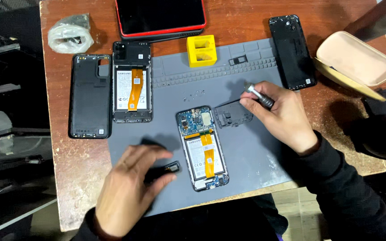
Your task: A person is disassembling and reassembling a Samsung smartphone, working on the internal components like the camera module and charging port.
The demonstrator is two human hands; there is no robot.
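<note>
Left hand point(126, 189) fingers pinch a small black part point(171, 168) on the grey mat point(246, 147), at 9 o'clock of the opened phone point(203, 148). Right hand point(282, 117) fingers grip a screwdriver point(259, 94) at 2 o'clock, w/ tiny screws point(193, 94) at 12. Yellow holder point(201, 50), contents unclear, sits farther up the desk point(72, 151).

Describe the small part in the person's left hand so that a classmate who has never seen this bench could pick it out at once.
Start at the grey work mat on the brown table. Near its front edge lies an opened phone with an orange ribbon cable. Just left of it, the left hand pinches a small black rectangular part, far smaller than the black cover plate beside the phone's top.
</note>
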